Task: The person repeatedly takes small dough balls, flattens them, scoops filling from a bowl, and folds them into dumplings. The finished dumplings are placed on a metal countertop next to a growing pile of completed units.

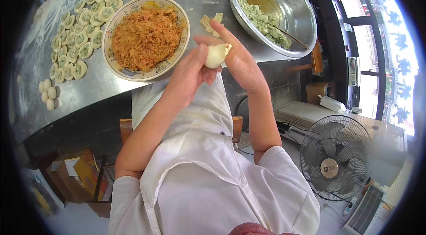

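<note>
My left hand (190, 74) grips a pale, filled-looking dough ball (215, 56), thumb against its side and fingers beneath. The dough narrows to a pinched tip at its upper right. Beside that tip is my right hand (244, 68), its fingers spread and partly blurred; contact with the dough is hard to make out. To the left of my hands stands a patterned bowl (109, 53) heaped with orange-brown minced filling (146, 40). Behind my right fingers, flattened dough pieces (207, 21) lie on the metal table (100, 90).
A steel basin (301, 8) at the right holds green-flecked filling (258, 16), oil and a stick. Several dough rounds with green filling (81, 39) cover the table's left, near small dough balls (50, 104). A fan (336, 155) stands lower right; cardboard boxes (73, 175) sit lower left.
</note>
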`<state>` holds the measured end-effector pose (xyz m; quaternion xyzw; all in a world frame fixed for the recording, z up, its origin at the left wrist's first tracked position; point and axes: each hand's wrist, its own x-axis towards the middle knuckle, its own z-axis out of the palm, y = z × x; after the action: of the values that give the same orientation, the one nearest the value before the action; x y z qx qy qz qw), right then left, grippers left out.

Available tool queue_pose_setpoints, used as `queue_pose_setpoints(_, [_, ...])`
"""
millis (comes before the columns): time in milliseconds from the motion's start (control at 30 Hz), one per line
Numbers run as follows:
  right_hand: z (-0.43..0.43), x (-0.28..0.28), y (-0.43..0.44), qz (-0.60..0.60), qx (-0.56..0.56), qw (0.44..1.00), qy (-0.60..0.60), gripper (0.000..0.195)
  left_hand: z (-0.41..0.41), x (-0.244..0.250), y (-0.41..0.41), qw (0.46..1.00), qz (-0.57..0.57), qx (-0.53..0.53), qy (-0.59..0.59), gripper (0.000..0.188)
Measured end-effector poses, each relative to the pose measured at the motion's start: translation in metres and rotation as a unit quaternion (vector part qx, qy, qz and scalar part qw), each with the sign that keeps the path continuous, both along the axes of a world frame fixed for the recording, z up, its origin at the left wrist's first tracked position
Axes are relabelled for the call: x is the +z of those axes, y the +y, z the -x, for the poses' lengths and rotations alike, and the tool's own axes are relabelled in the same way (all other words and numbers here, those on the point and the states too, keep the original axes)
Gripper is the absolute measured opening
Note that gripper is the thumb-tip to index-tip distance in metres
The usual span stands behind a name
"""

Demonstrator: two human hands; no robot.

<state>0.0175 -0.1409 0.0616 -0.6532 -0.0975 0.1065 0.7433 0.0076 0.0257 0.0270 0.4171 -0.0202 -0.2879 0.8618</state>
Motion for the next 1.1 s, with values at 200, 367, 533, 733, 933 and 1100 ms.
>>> queue_pose_setpoints(200, [-0.003,-0.017,0.0,0.017,-0.046,0.998,0.04,0.048,-0.002,0.009,-0.021,0.999,0.002,-0.009,0.032,0.061])
queue_pose_setpoints(367, [0.001,-0.022,-0.003,0.059,-0.041,0.993,0.098,0.052,0.003,-0.008,-0.024,1.0,-0.003,0.012,0.021,0.061])
queue_pose_setpoints(533, [0.001,-0.03,-0.023,-0.055,0.058,0.994,0.076,0.053,-0.003,-0.031,-0.008,0.995,0.026,-0.089,0.034,0.059])
queue_pose_setpoints(733, [-0.002,-0.049,-0.005,-0.005,-0.06,0.997,0.04,0.049,-0.002,0.009,-0.048,0.992,0.026,0.059,0.106,0.056])
queue_pose_setpoints(933, [0.002,-0.031,-0.024,-0.01,-0.037,0.997,0.06,0.041,-0.01,-0.029,-0.028,0.995,0.042,0.018,0.084,0.048])
queue_pose_setpoints(1100, [-0.001,-0.028,-0.046,0.176,0.004,0.982,-0.075,0.028,-0.009,-0.031,-0.025,0.99,0.057,-0.023,0.127,0.042])
